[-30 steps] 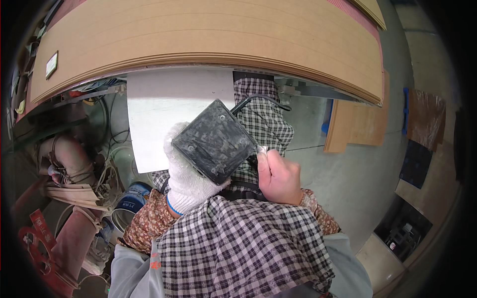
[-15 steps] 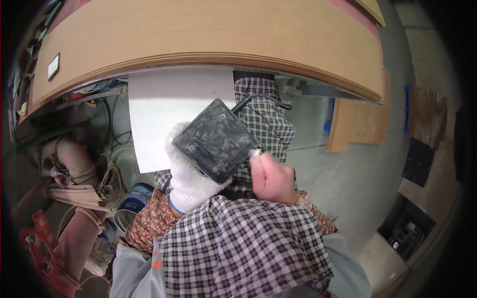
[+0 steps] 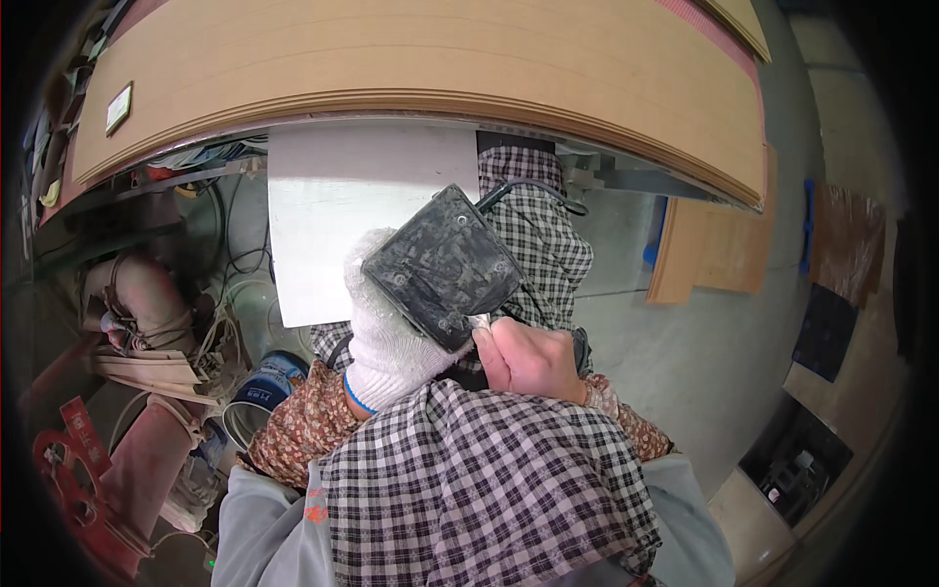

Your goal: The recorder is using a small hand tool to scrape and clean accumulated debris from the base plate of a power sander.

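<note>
A square black pad point(image 3: 445, 269), scuffed with pale dust and with small round fasteners near its corners, faces up; it looks like the underside of an electric sander with a dark cord point(image 3: 533, 186). In a white knitted glove, my left hand point(image 3: 386, 338) is closed round the sander from beneath, its fingers mostly hidden. My bare right hand point(image 3: 528, 357) is closed in a pinch at the pad's near right corner. Between thumb and finger a small whitish scrap point(image 3: 479, 321) shows, too small to name. Checked cloth point(image 3: 489, 470) covers my lap.
Stacked brown boards point(image 3: 411, 64) lie on a table ahead, with a white panel point(image 3: 367, 215) below their edge. At left stand a blue can point(image 3: 269, 386), a rope-wound pipe point(image 3: 147, 303) and red metal parts point(image 3: 78, 470). More boards point(image 3: 719, 235) sit on the floor at right.
My right hand has come down and left along the pad's edge to its near corner. The whitish scrap in its pinch shows more sharply. The sander stays in my left hand.
</note>
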Demonstrator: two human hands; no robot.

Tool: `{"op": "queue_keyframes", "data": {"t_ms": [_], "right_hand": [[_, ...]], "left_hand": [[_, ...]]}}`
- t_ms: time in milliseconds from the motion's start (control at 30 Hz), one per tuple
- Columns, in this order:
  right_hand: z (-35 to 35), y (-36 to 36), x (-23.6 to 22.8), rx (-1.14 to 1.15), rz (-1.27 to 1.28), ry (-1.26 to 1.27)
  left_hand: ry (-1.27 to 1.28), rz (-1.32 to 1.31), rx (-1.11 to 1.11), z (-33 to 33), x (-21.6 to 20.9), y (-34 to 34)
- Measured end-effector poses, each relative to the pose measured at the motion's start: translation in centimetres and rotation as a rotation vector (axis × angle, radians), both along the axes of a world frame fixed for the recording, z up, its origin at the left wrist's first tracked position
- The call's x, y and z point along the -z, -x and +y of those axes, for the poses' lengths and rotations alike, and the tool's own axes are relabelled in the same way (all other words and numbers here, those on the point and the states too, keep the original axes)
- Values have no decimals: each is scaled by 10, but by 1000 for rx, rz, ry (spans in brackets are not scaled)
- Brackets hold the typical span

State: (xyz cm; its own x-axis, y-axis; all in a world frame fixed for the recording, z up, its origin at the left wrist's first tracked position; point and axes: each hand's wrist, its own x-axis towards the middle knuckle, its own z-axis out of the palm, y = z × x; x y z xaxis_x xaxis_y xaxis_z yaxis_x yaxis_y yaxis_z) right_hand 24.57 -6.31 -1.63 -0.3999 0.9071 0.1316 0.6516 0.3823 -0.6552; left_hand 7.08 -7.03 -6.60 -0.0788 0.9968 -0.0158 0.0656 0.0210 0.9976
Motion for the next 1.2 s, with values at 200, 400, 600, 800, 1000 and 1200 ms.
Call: {"op": "queue_keyframes", "data": {"t_ms": [200, 400, 600, 800, 1000, 1200], "right_hand": [[22, -7, 1, 180, -6, 9], [7, 4, -3, 8, 15, -10], [29, -17, 8, 202, -27, -14], [17, -7, 0, 46, -23, -21], [30, -20, 5, 217, -10, 54], [29, -21, 7, 212, 24, 27]], "left_hand": [[370, -580, -12, 9, -11, 2], [539, -1059, -79, 5, -6, -4], [522, -1495, -107, 15, -25, 0], [96, 102, 61, 2, -1, 1], [603, -984, -75, 16, -27, 2], [730, -1352, -152, 13, -13, 8]]}}
